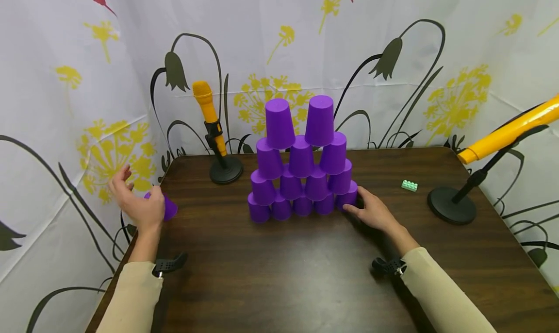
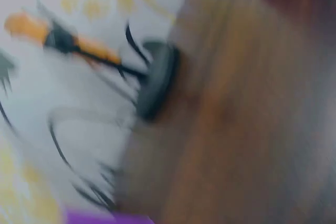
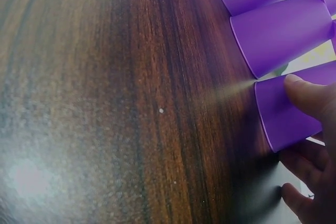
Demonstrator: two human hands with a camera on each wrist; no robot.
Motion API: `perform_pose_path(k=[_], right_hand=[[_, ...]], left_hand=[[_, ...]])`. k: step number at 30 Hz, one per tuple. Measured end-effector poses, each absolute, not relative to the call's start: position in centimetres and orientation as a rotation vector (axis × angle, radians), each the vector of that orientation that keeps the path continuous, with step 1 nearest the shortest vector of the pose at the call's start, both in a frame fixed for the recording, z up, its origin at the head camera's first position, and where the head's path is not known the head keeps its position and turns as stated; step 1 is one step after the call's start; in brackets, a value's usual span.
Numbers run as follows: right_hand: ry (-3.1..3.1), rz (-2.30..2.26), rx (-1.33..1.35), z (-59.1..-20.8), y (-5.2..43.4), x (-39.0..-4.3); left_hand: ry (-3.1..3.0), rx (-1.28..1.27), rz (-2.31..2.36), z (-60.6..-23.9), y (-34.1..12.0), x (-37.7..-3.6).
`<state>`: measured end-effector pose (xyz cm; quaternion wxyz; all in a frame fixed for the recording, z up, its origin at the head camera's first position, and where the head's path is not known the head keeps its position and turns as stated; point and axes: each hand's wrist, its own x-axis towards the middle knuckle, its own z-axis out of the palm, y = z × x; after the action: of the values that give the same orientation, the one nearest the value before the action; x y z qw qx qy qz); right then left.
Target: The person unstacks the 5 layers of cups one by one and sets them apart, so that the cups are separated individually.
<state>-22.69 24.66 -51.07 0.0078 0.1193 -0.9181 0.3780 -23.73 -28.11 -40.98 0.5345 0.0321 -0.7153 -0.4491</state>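
Observation:
A pyramid of several upturned purple cups [image 1: 301, 160] stands mid-table on the dark wooden table [image 1: 279, 274]. My right hand [image 1: 371, 210] is at the pyramid's lower right corner. Its thumb [image 3: 307, 94] lies on the bottom-right cup [image 3: 286, 116], and its fingers [image 3: 302, 163] curl beside that cup. My left hand [image 1: 139, 208] is at the table's left edge, gripping a single purple cup [image 1: 169, 208] that lies on its side, partly hidden behind the palm. The left wrist view is blurred, with only slivers of purple at its top and bottom edges.
An orange microphone [image 1: 208, 110] on a black stand [image 1: 225, 171] is behind and left of the pyramid. A second orange microphone [image 1: 511, 128] with a round base [image 1: 452, 205] stands at right. Near it lies a small green brick [image 1: 409, 185]. A floral curtain [image 1: 65, 80] surrounds the table.

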Motion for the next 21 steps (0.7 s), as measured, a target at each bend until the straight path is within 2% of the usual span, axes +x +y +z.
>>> perform_pose_path(k=[4, 9, 16, 21], right_hand=[[-2.854, 1.171, 0.378, -51.2, 24.7, -22.7], [-2.849, 1.177, 0.375, -51.1, 24.7, -22.7], [-2.852, 1.154, 0.371, -51.3, 24.6, -22.7], [-2.850, 1.151, 0.370, -51.3, 24.7, -22.7]], left_hand=[[-1.669, -0.210, -1.076, -36.2, -23.0, -23.0], [-1.906, -0.526, -1.141, -32.2, -18.0, -22.4], [-2.208, -0.800, -1.258, -28.7, -12.7, -22.3], [-2.309, -0.870, -1.415, -27.6, -10.1, -23.0]])
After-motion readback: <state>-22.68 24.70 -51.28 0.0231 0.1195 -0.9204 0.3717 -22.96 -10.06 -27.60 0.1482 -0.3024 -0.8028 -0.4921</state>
